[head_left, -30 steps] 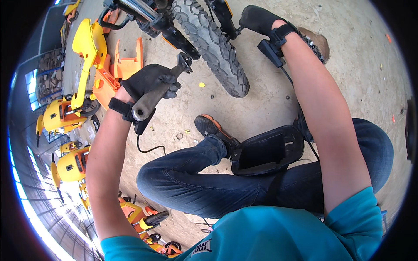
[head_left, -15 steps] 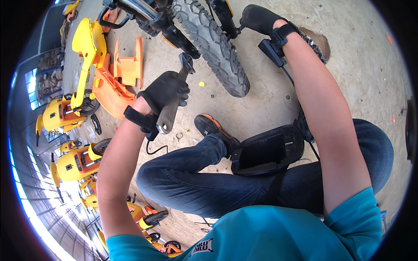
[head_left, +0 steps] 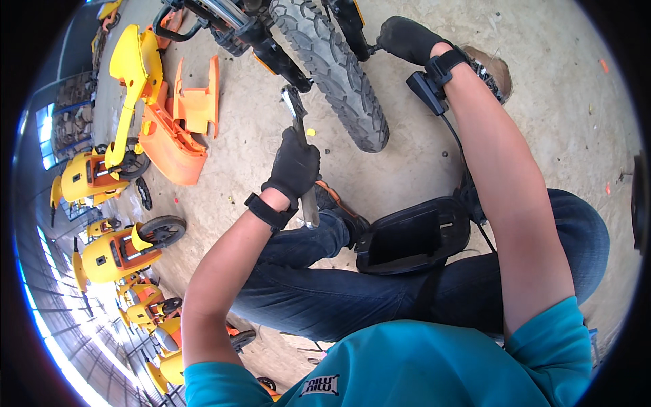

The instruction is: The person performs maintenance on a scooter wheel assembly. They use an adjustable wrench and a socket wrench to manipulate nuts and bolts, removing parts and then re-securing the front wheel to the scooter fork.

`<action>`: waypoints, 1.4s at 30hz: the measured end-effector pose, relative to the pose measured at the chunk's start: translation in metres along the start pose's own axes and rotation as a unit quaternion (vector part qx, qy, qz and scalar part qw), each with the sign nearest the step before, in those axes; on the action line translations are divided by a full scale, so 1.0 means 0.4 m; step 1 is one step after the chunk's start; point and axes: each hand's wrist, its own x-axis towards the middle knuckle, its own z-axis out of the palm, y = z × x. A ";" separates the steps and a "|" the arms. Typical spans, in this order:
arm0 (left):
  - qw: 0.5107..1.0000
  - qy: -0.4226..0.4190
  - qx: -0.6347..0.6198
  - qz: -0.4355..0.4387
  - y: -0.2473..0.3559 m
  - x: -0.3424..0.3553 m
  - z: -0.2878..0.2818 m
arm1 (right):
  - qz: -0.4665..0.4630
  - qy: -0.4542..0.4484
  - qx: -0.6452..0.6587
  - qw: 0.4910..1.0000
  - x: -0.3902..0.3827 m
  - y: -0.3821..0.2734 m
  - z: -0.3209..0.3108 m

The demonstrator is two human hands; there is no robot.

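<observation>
My left hand (head_left: 295,163), in a black glove, is closed round the handle of a silver adjustable wrench (head_left: 310,207). The wrench stands nearly upright in view, its jaws close to the lower end of the left fork leg (head_left: 288,66); whether they touch it I cannot tell. Between the fork legs is a knobby black tyre (head_left: 337,81). My right hand (head_left: 410,37), gloved too, is curled at the bottom of the right fork leg (head_left: 352,30), by the wheel's axle end. What its fingers grip there is hidden.
Orange body panels (head_left: 173,146) and a yellow panel (head_left: 135,68) lie on the floor at left. Several yellow two-wheelers (head_left: 102,254) stand beyond them. A black open case (head_left: 413,234) rests by my legs, and a cable (head_left: 458,139) runs from my right wrist.
My left hand has moved right with the wrench, which has swung to a steeper angle with its jaws still near the left fork end. My right hand has barely moved.
</observation>
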 end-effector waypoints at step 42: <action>0.927 0.192 -0.322 -0.032 -0.231 0.229 0.355 | 0.047 -0.050 0.050 0.996 0.038 -0.006 -0.082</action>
